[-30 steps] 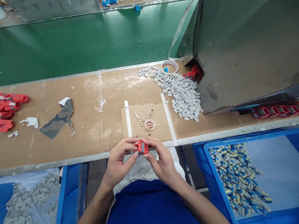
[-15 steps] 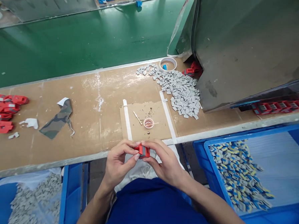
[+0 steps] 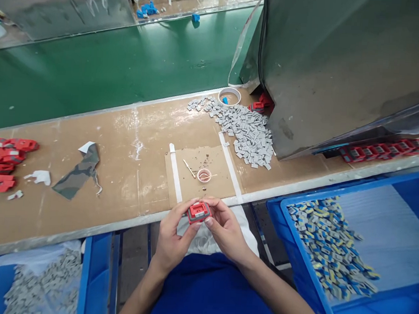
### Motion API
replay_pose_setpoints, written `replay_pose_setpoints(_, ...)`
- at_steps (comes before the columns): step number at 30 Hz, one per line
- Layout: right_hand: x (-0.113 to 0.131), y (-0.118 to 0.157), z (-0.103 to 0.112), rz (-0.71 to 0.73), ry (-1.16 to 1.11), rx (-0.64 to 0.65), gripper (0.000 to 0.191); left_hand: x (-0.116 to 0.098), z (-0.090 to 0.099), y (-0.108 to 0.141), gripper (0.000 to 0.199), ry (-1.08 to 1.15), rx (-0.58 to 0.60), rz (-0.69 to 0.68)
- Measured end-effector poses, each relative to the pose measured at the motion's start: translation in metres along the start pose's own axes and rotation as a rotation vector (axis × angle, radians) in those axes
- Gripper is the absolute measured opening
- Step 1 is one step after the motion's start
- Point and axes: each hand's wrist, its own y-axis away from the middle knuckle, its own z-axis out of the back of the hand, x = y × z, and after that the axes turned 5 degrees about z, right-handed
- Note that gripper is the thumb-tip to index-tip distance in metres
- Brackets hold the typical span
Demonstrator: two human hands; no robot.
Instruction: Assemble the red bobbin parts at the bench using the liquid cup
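Observation:
Between both hands is a small red and grey plastic part [image 3: 198,212], its recessed face turned up toward me. My left hand [image 3: 176,228] grips its left side, thumb at the lower edge and fingers at the upper. On the other side my right hand [image 3: 227,228] pinches the part's right end with thumb and fingers. Just beyond it, on a cardboard sheet [image 3: 222,186], stands a small cup [image 3: 204,175] of reddish-brown content with a thin stick across it. A short pale stick [image 3: 189,168] lies to the cup's left.
Grey flat pieces [image 3: 251,133] are heaped by a tape roll [image 3: 230,96]. Red parts lie in a pile [image 3: 6,155] at left and a row [image 3: 381,149] at right. A camouflage cloth [image 3: 77,171] lies on the bench. Blue bins [image 3: 285,217] flank me.
The red and grey part has been turned so its recessed face now shows. Both hands have shifted their hold around it, and the camera view has moved slightly.

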Motion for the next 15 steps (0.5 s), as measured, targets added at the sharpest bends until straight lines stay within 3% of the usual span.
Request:
replay_pose_setpoints(4,0.018,0.002,0.008,0.101,0.27,0.058,0.022,-0.009,0.012,-0.004,0.039,-0.193,0.095,-0.154)
replay_pose_setpoints(7,0.046,-0.002,0.015,0.183,0.527,0.264,0.008,-0.022,0.021,-0.009,0.036,-0.254,0.204,-0.243)
replay_pose_setpoints(10,0.073,-0.004,0.017,0.186,0.654,0.405,0.007,-0.039,0.025,-0.013,0.032,-0.263,0.261,-0.296)
replay_pose_setpoints(12,0.087,0.001,0.017,0.163,0.698,0.421,0.009,-0.05,0.024,-0.014,0.031,-0.257,0.298,-0.339)
replay_pose_setpoints(15,0.095,0.015,0.017,0.141,0.693,0.334,0.014,-0.055,0.018,-0.016,0.03,-0.27,0.333,-0.416)
